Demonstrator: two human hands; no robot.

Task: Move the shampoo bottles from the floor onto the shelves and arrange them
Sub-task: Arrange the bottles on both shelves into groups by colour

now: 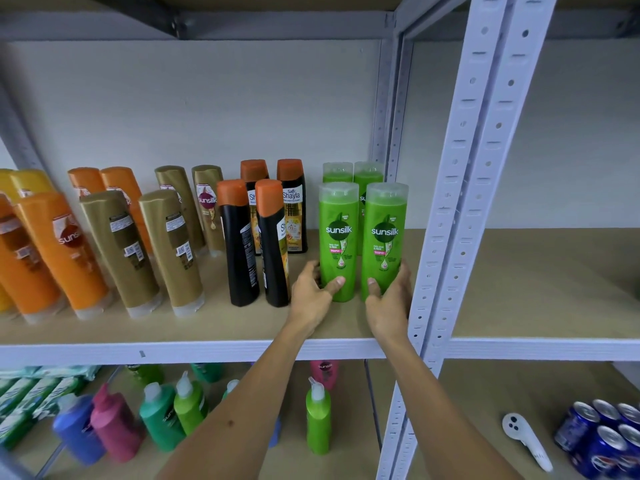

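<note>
On the shelf (207, 327), orange, gold and black bottles are standing to the left. I am seeing my left hand (313, 294) curling its grip round the left green shampoo bottle (338, 242), while my right hand (389, 299) is gripping the right green shampoo bottle (384, 244); both bottles are standing upright, side by side, beside the grey upright post (450, 209)

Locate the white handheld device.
Head view, lower right: the white handheld device lies on the lower shelf, right of the upright post, just left of the blue cans.
</note>
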